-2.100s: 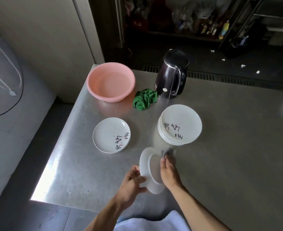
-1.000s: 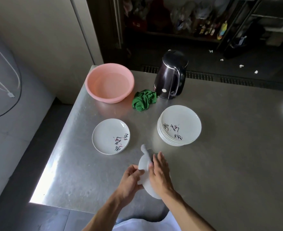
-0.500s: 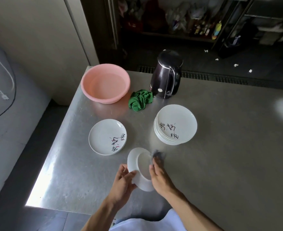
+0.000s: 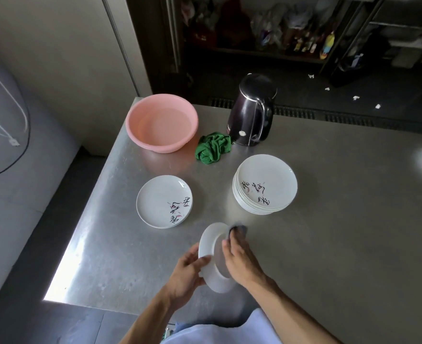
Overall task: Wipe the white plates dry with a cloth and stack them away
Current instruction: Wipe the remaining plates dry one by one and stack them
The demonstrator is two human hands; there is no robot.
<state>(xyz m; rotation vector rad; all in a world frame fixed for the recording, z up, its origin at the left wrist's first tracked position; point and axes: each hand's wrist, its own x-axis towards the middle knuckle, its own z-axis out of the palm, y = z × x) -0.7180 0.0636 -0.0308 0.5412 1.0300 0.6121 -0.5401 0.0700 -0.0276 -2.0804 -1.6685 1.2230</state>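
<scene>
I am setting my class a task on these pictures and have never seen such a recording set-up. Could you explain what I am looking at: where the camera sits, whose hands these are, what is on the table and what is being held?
There is no machine here. A person works with bare hands, and a single wide-angle camera worn on their head looks forward and down. That is why the arms come in from the bottom of the picture.

The left hand grips a white plate, tilted up on its edge over the steel table. The right hand presses a dark cloth against the plate to wipe it.

On the table are a tall stack of white plates on the right and a lower pile on the left. Farther back are a pink basin, a crumpled green cloth and a dark kettle.
</scene>
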